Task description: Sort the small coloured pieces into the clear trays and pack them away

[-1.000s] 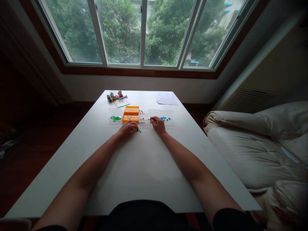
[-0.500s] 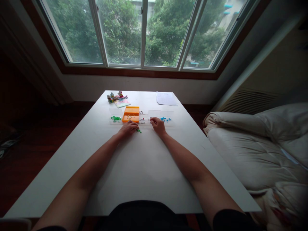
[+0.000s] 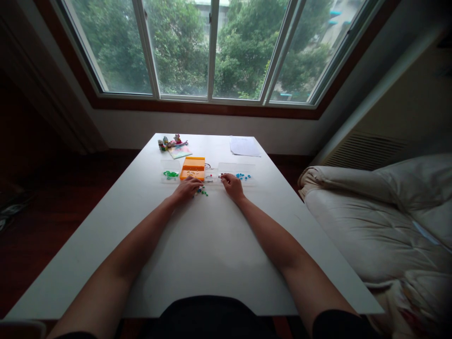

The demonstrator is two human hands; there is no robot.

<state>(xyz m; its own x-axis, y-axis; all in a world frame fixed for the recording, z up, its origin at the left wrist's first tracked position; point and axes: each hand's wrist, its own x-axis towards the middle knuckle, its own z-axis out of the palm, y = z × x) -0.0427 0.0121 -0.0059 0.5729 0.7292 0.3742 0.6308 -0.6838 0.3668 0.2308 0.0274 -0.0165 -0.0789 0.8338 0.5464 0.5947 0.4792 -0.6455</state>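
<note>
My left hand rests on the white table with its fingers stretched out, beside a small group of green and blue beads. Just beyond it stands an open orange box with tiny pieces in its lower half. My right hand is closed in a pinch over the clear tray; what its fingertips hold is too small to make out. Blue beads lie in that tray to the right of the hand. Green beads fill part of a clear compartment on the left.
Small colourful figurines stand at the table's far left, by a pastel card. Paper sheets lie at the far right of the table. A padded cream sofa is on the right, and a window fills the wall ahead.
My left hand has drawn slightly back to the left, so more of the green and blue beads beside its fingers show. My right hand has hardly moved.
</note>
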